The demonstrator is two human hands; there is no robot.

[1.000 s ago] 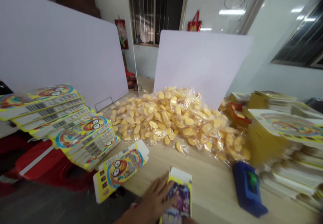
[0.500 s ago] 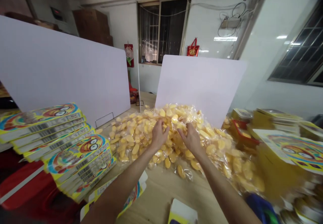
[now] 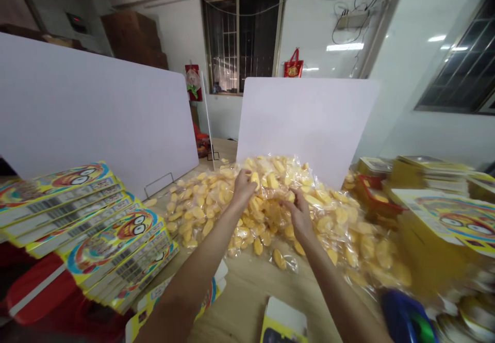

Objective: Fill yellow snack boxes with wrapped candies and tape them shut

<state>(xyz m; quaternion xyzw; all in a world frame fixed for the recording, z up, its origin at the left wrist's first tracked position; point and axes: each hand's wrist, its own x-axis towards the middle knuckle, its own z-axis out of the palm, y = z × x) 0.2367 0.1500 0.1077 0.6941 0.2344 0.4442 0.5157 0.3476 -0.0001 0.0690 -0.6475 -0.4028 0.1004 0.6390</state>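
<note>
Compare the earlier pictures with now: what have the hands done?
A hand has left the flat printed box by the table edge. Now the left hand and right hand are both down in the heap of wrapped yellow pieces, fingers curled; what they hold is hard to tell. The stacked boxes and white boards stayed put.

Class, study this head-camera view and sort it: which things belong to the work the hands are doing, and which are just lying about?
Part of the work:
left hand
right hand
heap of yellow pieces in clear plastic packets

Just lying about:
stacked printed yellow cartons
blue object
white partition board
red bag
</note>
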